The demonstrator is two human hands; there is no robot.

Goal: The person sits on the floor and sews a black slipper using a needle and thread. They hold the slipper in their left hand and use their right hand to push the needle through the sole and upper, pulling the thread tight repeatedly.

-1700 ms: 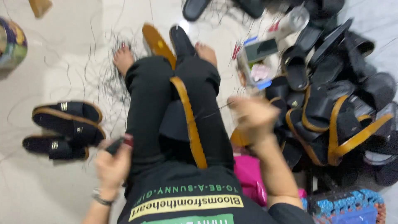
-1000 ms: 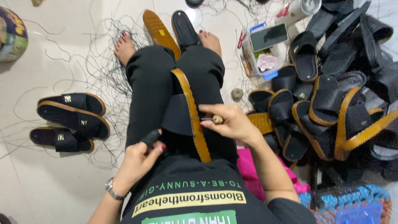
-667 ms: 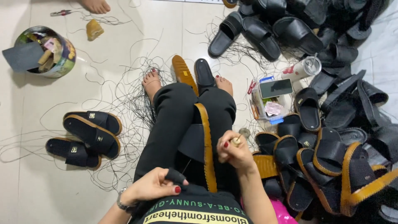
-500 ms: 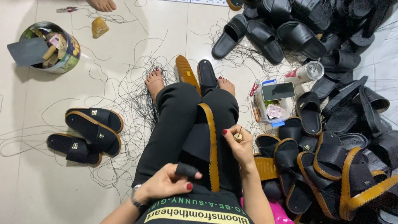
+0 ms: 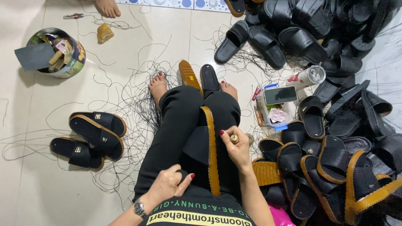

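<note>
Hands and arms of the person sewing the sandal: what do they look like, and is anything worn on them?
Both forearms are bare, with no sleeves reaching them. The left hand has red-painted nails and a silver-coloured wristwatch with a dark dial on its wrist. The right hand also has red nails; no ring or bracelet shows on it.

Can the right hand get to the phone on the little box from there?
Probably yes. The right hand rests on the sandal in the lap, and the phone lies on a clear box close beside that knee, with nothing between.
</note>
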